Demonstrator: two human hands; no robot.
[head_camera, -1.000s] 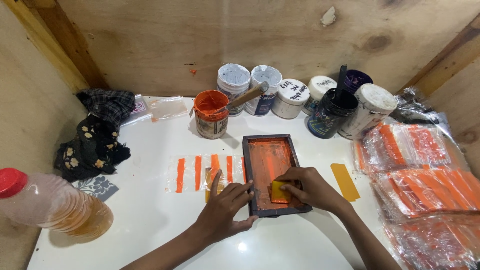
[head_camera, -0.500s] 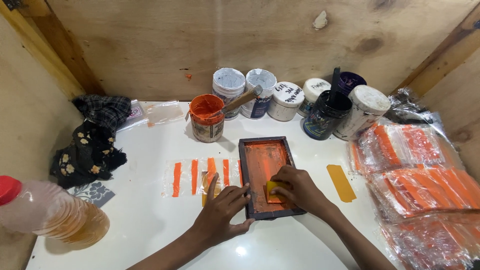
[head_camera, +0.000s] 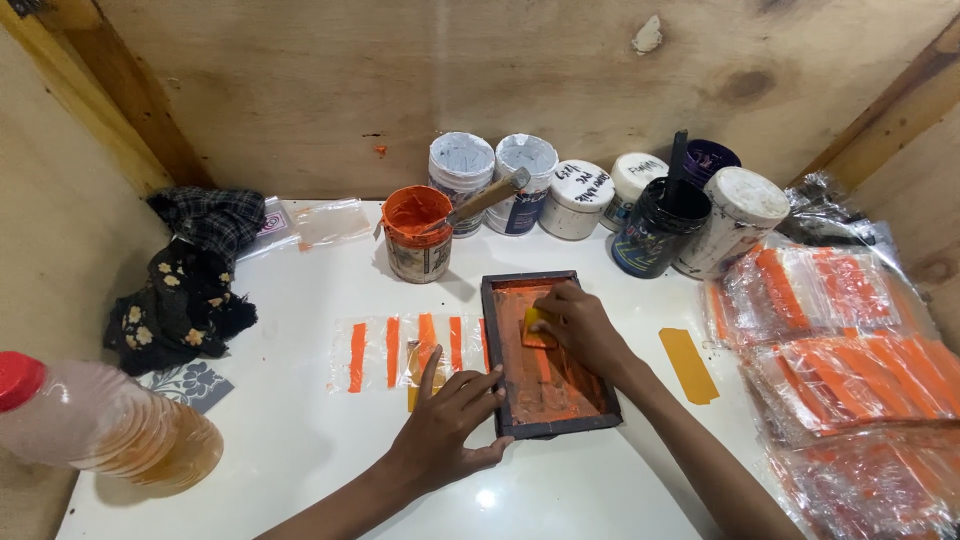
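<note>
A small dark-framed printing screen (head_camera: 500, 330), coated in orange ink, lies flat on the white table (head_camera: 300, 440). My right hand (head_camera: 578, 328) is inside the frame near its far end, fingers closed on a small yellow squeegee (head_camera: 533, 322). My left hand (head_camera: 450, 420) lies flat, fingers spread, pressing the frame's left edge. A clear plastic sheet printed with orange stripes (head_camera: 405, 350) runs left from under the frame.
An open orange paint tub (head_camera: 417, 232) with a stick stands behind the frame, beside several white-lidded and dark jars (head_camera: 580, 198). Stacks of orange-printed plastic bags (head_camera: 850, 350) fill the right. A yellow strip (head_camera: 688, 365), dark cloth (head_camera: 190, 285) and a red-capped bottle (head_camera: 100, 425) lie around.
My right hand has pushed the yellow squeegee from the near end of the frame up to its far end. The left hand has stayed on the frame's left edge.
</note>
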